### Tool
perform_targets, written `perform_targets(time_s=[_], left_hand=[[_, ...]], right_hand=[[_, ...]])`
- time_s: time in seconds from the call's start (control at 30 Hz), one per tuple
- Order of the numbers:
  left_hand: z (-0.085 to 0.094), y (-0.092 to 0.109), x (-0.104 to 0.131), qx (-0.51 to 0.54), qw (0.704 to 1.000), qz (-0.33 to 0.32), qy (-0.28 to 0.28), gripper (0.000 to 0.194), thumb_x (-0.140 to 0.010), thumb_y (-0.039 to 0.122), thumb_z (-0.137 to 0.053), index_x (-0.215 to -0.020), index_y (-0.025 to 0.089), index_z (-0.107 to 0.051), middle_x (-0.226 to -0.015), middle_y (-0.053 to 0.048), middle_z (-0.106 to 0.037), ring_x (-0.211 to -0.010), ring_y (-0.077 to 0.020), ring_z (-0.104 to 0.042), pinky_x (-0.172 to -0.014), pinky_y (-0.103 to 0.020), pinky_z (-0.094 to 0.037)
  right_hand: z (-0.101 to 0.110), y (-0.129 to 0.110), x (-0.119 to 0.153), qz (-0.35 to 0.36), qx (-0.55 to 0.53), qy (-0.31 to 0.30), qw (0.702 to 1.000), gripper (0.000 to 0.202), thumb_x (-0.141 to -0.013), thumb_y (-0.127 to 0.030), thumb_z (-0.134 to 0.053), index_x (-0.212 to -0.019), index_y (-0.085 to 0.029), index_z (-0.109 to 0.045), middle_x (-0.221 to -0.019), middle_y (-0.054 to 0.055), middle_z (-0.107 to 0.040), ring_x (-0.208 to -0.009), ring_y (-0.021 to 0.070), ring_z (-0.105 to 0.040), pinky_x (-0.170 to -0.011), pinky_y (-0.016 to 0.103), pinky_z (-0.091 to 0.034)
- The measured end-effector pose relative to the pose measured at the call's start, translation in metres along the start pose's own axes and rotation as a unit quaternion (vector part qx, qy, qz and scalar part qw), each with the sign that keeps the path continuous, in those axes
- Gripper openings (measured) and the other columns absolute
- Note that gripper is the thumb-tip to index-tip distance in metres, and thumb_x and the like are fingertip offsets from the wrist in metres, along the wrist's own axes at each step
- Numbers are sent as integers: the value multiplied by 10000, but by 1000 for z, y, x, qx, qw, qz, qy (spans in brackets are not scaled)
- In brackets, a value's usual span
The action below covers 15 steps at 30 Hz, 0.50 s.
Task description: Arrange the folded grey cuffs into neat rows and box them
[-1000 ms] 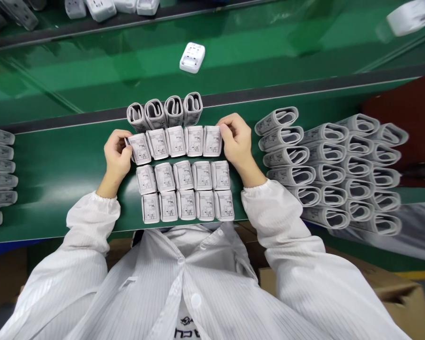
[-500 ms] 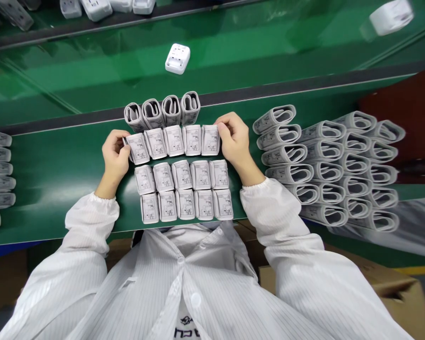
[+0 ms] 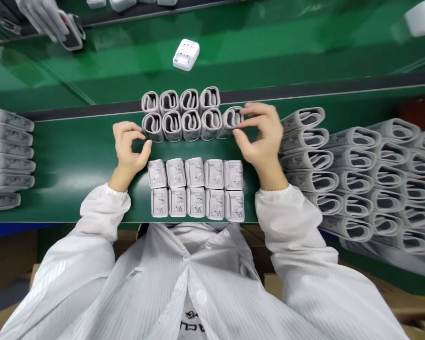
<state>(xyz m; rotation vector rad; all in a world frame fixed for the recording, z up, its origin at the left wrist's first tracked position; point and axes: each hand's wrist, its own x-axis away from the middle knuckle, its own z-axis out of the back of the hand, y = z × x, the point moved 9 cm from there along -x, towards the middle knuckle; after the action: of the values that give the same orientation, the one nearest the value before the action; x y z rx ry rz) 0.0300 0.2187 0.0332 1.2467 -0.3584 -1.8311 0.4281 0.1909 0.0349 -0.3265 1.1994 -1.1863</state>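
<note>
Two rows of folded paper leaflets (image 3: 191, 125) stand with their looped ends up near the back edge of the green bench. At the left end of the nearer row, my left hand (image 3: 130, 146) is open, thumb and fingers apart. My right hand (image 3: 262, 132) is open too, its fingers spread beside the rightmost folded leaflet (image 3: 231, 122); the fingertips are at its edge, and I cannot tell whether they touch it. Closer to my body, two more rows of folded leaflets (image 3: 195, 203) show their printed faces.
Stacked folded leaflets (image 3: 354, 182) fill the right side, with another stack (image 3: 9, 151) at the far left. Beyond the bench edge, a white plug adapter (image 3: 186, 54) lies on a green surface. A co-worker's gloved hand (image 3: 46, 19) holds a dark-edged object at top left.
The row between my hands has turned from printed faces showing to looped ends up, and now sits against the back row. Both hands have loosened. A co-worker's gloved hand has appeared at top left.
</note>
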Motion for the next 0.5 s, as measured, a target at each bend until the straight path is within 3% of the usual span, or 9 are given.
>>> perform_targets(time_s=[0.07,0.13,0.23,0.3,0.37,0.5], left_hand=[[-5,13,8,28,996,-40,-69,485,-1030,747,-654,-897,283,-611,-883,-53,-633,-906,-290,-676,-981,-545,-577],[-20,25,19,45,980,-62,-184,470,-1086,703,-553,-916,274,-644,-822,-46,-647,-786,-255,-641,-846,-473,-566],[-37,31,32,13,950,-38,-309,390,-1084,600,-564,-990,247,-699,-868,-57,-724,-781,-230,-663,-783,-410,-553],[-37,30,31,2,952,-10,-305,322,-1047,554,-646,-1018,238,-701,-900,-44,-749,-799,-213,-683,-786,-375,-557],[-31,29,26,14,967,6,-255,279,-1010,512,-737,-1011,239,-684,-890,-18,-744,-788,-187,-682,-766,-338,-547],[-25,21,23,61,982,41,-174,297,-1012,496,-803,-1021,243,-648,-866,13,-708,-769,-150,-676,-747,-298,-542]], right_hand=[[12,-1,4,22,32,46,998,426,-1020,-703,-710,-852,-314,-669,-1031,122,-759,-1137,396,-756,-1029,670,-635],[19,1,10,33,48,71,996,443,-1059,-689,-632,-831,-309,-643,-850,85,-712,-848,315,-720,-789,545,-628],[10,3,21,44,33,23,998,447,-1079,-627,-602,-779,-296,-602,-650,10,-587,-536,196,-493,-527,396,-398],[2,4,25,38,24,-20,999,444,-1062,-585,-640,-741,-287,-571,-608,-12,-537,-491,171,-426,-511,383,-327],[-1,4,27,29,29,-32,999,448,-1038,-564,-667,-710,-286,-540,-582,-22,-496,-484,166,-406,-521,382,-318],[10,5,25,31,57,26,998,475,-1006,-571,-623,-645,-292,-491,-507,-34,-413,-456,152,-355,-500,365,-269]])
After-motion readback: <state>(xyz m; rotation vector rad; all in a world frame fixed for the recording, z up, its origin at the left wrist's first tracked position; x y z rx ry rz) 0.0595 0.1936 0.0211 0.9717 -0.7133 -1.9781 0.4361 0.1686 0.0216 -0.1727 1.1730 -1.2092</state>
